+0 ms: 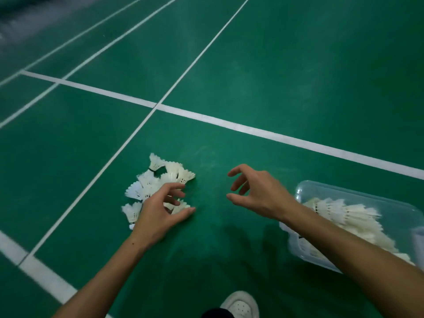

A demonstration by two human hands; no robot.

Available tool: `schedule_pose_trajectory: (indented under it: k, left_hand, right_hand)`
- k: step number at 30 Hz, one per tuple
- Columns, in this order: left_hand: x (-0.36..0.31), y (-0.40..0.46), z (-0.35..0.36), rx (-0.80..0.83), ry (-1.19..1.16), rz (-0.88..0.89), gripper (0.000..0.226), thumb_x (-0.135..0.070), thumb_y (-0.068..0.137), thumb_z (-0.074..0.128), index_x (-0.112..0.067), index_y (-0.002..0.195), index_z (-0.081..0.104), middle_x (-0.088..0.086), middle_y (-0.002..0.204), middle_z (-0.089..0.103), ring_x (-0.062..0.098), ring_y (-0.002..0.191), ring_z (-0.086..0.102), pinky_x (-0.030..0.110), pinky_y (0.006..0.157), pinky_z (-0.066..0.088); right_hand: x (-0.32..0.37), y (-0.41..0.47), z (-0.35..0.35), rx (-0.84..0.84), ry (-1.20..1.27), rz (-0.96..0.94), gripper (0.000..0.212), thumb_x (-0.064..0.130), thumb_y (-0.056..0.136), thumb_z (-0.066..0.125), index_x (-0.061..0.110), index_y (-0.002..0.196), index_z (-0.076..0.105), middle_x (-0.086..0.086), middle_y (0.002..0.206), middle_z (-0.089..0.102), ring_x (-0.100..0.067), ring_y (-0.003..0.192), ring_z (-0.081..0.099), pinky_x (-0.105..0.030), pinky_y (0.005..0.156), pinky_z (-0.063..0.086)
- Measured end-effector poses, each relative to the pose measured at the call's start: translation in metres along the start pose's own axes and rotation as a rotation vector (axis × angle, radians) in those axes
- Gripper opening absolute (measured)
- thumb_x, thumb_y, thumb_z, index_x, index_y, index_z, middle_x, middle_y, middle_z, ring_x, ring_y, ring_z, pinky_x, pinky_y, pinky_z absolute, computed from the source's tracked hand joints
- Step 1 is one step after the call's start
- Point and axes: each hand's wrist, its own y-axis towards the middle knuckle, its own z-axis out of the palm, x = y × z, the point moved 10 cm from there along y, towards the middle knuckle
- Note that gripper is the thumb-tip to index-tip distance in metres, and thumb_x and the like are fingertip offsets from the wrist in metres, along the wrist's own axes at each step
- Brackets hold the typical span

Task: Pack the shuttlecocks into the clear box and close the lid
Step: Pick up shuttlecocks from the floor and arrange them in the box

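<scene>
Several white feather shuttlecocks (158,177) lie in a loose pile on the green court floor, left of centre. My left hand (160,210) hovers over the near side of the pile with its fingers spread and loosely curled, holding nothing. My right hand (254,191) hangs empty above bare floor to the right of the pile, its fingers relaxed. At the right edge stands the clear box (305,191), lidless and filled with many shuttlecocks (344,214); my right forearm crosses its near-left corner.
White court lines (229,125) cross the green floor beyond the pile and to its left. My white shoe (241,304) shows at the bottom centre. A pale translucent edge (418,244), perhaps the lid, pokes in at the far right.
</scene>
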Motion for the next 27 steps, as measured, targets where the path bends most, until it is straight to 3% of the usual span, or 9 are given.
schedule_pose_trajectory:
  k: [5,8,12,16,21,27]
  left_hand:
    - [0.083,-0.028,-0.055,-0.074,0.024,-0.167,0.060,-0.037,0.070,0.095,-0.040,0.121,0.065,-0.008,0.108,0.074,0.011,0.094,0.070,0.041,0.077,0.063]
    - [0.110,-0.038,-0.067,-0.048,0.078,-0.208,0.065,-0.040,0.067,0.095,-0.044,0.124,0.063,-0.011,0.111,0.072,0.009,0.101,0.068,0.032,0.080,0.060]
    - [0.134,-0.042,-0.070,-0.058,0.235,-0.220,0.067,-0.038,0.073,0.093,-0.030,0.131,0.062,-0.013,0.124,0.068,-0.001,0.110,0.063,0.022,0.087,0.051]
    - [0.144,-0.037,-0.054,-0.108,0.183,-0.297,0.056,-0.029,0.080,0.091,-0.029,0.128,0.063,-0.010,0.106,0.073,-0.003,0.101,0.067,0.028,0.089,0.057]
    - [0.129,-0.016,-0.018,-0.033,0.253,-0.244,0.053,-0.017,0.091,0.081,-0.037,0.135,0.058,-0.010,0.088,0.072,0.002,0.080,0.069,0.033,0.081,0.062]
    - [0.107,0.019,0.015,0.130,0.486,-0.131,0.060,-0.040,0.098,0.071,-0.049,0.150,0.044,-0.014,0.071,0.068,0.005,0.066,0.066,0.036,0.066,0.060]
  right_hand:
    - [0.037,0.045,0.075,0.126,-0.005,-0.070,0.048,0.048,0.086,0.075,0.034,0.127,0.054,0.017,0.103,0.073,-0.009,0.088,0.070,-0.042,0.084,0.059]
    - [0.046,0.062,0.115,0.180,-0.001,-0.085,0.047,0.044,0.089,0.075,0.031,0.129,0.053,0.015,0.105,0.072,-0.014,0.092,0.069,-0.043,0.085,0.058]
    - [0.051,0.077,0.158,0.219,-0.026,-0.078,0.056,0.038,0.092,0.074,0.023,0.139,0.047,0.000,0.120,0.071,-0.023,0.109,0.066,-0.044,0.090,0.056]
    - [0.052,0.081,0.184,0.221,-0.020,-0.043,0.061,0.029,0.093,0.074,0.021,0.144,0.040,-0.009,0.112,0.071,-0.028,0.101,0.066,-0.050,0.086,0.058]
    - [0.039,0.077,0.195,0.216,-0.078,-0.025,0.059,0.019,0.097,0.069,0.024,0.146,0.036,-0.002,0.093,0.069,-0.028,0.087,0.066,-0.048,0.077,0.058]
    - [0.026,0.065,0.174,0.198,-0.091,-0.030,0.054,0.021,0.098,0.063,0.026,0.144,0.035,-0.003,0.107,0.072,-0.031,0.095,0.067,-0.049,0.080,0.057]
